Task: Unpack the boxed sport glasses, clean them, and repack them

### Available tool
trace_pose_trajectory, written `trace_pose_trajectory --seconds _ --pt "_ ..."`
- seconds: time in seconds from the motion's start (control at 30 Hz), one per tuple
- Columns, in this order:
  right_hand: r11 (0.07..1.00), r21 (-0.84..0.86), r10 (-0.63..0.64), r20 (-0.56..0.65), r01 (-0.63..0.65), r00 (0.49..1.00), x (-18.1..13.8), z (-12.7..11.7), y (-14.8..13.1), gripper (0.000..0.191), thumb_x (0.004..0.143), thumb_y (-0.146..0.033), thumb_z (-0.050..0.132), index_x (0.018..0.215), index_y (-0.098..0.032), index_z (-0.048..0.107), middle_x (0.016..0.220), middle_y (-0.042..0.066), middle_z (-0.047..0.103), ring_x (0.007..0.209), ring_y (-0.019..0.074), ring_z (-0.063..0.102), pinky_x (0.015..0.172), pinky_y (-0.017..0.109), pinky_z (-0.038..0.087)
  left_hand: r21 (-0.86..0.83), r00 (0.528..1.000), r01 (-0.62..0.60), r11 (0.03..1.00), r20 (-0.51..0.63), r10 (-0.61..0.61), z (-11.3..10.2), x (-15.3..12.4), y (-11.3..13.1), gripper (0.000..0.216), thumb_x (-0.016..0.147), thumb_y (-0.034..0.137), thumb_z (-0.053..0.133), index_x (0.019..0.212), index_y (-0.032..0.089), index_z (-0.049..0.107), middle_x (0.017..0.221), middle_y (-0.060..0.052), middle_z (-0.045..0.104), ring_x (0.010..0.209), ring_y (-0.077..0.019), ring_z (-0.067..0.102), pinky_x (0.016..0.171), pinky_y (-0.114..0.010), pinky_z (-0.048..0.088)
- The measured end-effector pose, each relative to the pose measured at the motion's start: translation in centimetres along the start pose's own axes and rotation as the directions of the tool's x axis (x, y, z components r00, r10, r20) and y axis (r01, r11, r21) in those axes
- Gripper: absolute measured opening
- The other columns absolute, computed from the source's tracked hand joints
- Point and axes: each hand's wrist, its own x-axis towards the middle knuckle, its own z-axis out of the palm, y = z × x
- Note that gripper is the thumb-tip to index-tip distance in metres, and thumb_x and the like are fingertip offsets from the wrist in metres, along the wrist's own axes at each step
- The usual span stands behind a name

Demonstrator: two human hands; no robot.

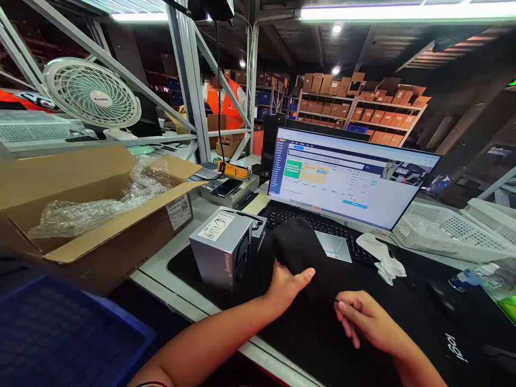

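My left hand [284, 285] is wrapped round a black pouch [296, 244], soft-looking and rounded at its top, and tilts it above the desk mat. What the pouch contains is hidden. Close to its lower right side, my right hand [360, 317] has thumb and forefinger pinched together; whatever lies between them is lost against the black mat. Left of the pouch stands a grey box [213, 258] with a white barcode label on top and a dark product picture on its side. An opened silver flap or card [334, 246] lies beyond the pouch, by the keyboard [282, 216].
An open carton [161, 228] with bubble wrap [105, 207] stands left, above a blue crate [72, 333]. Behind the keyboard is a monitor [346, 177]. White tissue [381, 255], a mouse [441, 295], a bottle [489, 277] and white baskets [439, 228] occupy the right. A person in orange [229, 102] is farther back.
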Motion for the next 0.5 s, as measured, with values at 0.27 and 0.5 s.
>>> trace_pose_trajectory --seconds 0.27,0.5 --pt "0.99 -0.02 -0.138 0.018 0.138 0.99 0.0 0.5 -2.5 0.052 0.095 -0.063 0.052 0.069 -0.018 0.057 0.051 0.0 0.058 0.041 0.0117 0.054 0.041 0.021 0.034 -0.083 0.989 0.132 0.988 -0.056 -0.137 0.0 0.0 1.4 0.059 0.068 0.044 0.082 0.117 0.016 0.066 0.104 -0.012 0.076 0.116 -0.0338 0.066 0.107 -0.05 0.048" --pt "0.989 -0.084 -0.121 0.0 0.121 0.993 -0.5 0.7 -6.3 0.053 0.094 -0.066 0.052 0.069 -0.019 0.059 0.051 0.0 0.06 0.042 0.0128 0.057 0.042 0.021 0.038 -0.099 0.975 0.221 0.97 0.044 -0.218 0.2 0.8 1.8 0.059 0.072 0.041 0.082 0.122 0.014 0.065 0.107 -0.012 0.076 0.119 -0.0338 0.064 0.112 -0.05 0.042"
